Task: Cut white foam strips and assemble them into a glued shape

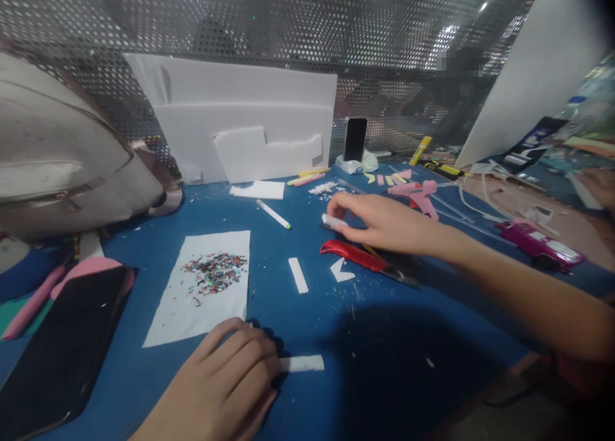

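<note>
The right hand (384,223) reaches out over the blue table (384,364), its fingers curled loosely around a small white stick (335,221) that pokes out to the left past the fingertips. Directly under that hand lies a red cutter (358,256), glossy plastic with a dark blade end, and touching it a white foam chip (341,272) cut to an angular, arrow-like shape. A little to the left sits a narrow foam strip (298,275), flat and rectangular.

The left hand (225,383) rests near the table's front edge, knuckles up and fingers bent into a loose fist, pressing down on one end of a white foam bar (302,363), which sticks out to the right of the fingers. Just above this hand is a sheet of white paper (202,287) carrying a scatter of tiny multicoloured shreds (214,271).

Further back, a white marker (273,214) with a green tip lies at a slant, and a large foam board (240,127), matte and notched, leans against perforated metal mesh (288,31). A pink glue gun (419,196) lies behind the right hand.
</note>
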A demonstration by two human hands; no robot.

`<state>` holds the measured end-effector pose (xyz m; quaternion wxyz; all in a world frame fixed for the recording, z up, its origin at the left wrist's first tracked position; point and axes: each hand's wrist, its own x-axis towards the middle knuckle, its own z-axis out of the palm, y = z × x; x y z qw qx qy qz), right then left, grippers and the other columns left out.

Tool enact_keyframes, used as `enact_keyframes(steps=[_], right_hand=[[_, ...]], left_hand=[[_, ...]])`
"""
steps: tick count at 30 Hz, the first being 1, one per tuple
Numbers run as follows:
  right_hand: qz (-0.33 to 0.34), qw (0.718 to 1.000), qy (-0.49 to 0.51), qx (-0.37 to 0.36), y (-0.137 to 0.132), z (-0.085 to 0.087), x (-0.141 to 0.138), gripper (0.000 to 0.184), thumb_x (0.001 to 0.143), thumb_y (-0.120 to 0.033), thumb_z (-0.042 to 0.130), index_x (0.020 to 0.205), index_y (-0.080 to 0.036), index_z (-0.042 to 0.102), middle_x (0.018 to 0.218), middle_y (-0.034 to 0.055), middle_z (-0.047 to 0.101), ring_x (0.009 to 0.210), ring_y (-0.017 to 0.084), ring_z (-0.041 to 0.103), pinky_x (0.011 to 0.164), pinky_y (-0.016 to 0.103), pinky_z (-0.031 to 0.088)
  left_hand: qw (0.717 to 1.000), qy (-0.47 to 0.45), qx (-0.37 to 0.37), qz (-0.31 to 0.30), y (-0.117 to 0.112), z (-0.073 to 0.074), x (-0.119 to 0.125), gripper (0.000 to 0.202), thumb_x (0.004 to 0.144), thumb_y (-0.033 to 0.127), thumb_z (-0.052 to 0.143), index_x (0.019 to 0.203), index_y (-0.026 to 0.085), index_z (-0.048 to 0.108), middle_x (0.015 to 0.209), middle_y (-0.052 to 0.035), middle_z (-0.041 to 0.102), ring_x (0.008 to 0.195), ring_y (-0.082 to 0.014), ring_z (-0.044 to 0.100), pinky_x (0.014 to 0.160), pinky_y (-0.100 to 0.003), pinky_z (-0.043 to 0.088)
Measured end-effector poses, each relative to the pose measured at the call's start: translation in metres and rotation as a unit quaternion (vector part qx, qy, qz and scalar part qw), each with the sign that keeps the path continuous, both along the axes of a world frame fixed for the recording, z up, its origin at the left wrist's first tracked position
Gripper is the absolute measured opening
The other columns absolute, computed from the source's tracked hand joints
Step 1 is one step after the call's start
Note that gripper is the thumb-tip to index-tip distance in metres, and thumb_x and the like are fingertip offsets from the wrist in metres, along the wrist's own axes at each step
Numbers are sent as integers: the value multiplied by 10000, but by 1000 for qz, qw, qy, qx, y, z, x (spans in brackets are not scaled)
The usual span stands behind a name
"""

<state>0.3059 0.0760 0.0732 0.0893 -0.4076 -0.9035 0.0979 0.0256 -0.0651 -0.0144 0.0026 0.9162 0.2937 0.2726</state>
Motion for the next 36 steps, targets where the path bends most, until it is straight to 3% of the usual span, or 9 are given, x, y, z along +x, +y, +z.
enact_keyframes(steps=[5,12,17,21,24,27,30,33,36], right_hand=[[-85,984,-94,125,42,-9,3,309,975,-213,346,1257,-158,460,1156,153,589,894,251,579,692,346,373],[-164,965,-121,163,94,-19,1,344,1009,-348,356,982,-155,640,933,152,628,841,266,566,677,365,361],[-180,957,-123,191,112,-25,4,261,966,-279,444,1067,-154,650,997,166,616,942,290,533,704,371,357],[-172,959,-120,189,116,-29,4,335,1000,-321,372,1109,-146,636,1016,168,587,933,282,522,705,361,361],[-162,964,-113,178,117,-32,6,341,996,-232,328,1177,-137,601,1036,167,567,867,255,537,713,358,367],[-154,969,-101,167,116,-35,8,389,948,-147,372,1312,-112,506,1127,201,529,866,268,560,717,365,382],[-141,975,-79,153,113,-34,6,443,943,-191,432,1375,-97,442,1193,225,504,944,310,570,760,387,409],[-91,987,-57,121,97,-24,-1,371,1001,-268,372,1324,-144,507,1194,179,556,1024,295,569,841,384,425],[9,997,-38,62,61,-9,-15,327,1037,-308,327,1225,-214,577,1173,83,629,1048,218,578,880,315,424]], left_hand=[[1000,0,-12,-1,-1,3,1,183,936,110,475,973,172,644,916,-8,688,879,-158,619,987,-324,395],[1000,-5,-13,-20,-1,2,0,180,914,93,481,973,158,639,923,-13,680,877,-160,608,976,-319,388],[1000,-14,-4,-14,-1,6,2,189,930,119,458,969,171,636,921,-13,686,875,-161,609,963,-315,397],[1000,14,-16,-17,-1,6,-2,189,919,102,475,986,169,639,934,-5,685,884,-158,617,981,-317,391],[1000,15,-10,-14,-1,6,-3,186,923,113,474,986,169,640,937,-5,685,885,-157,619,982,-318,396],[1000,15,-13,-12,-2,6,-2,186,918,113,480,993,168,641,947,-9,687,894,-163,618,989,-326,395],[1000,10,-14,-12,-1,6,-1,195,921,105,468,984,171,640,931,-6,684,886,-157,617,985,-318,394],[1000,9,-17,-12,0,7,0,188,917,101,477,979,167,642,925,-4,681,880,-156,615,991,-315,385],[1000,6,-14,0,0,5,1,185,920,108,480,973,171,646,931,3,684,881,-157,614,1008,-319,366]])
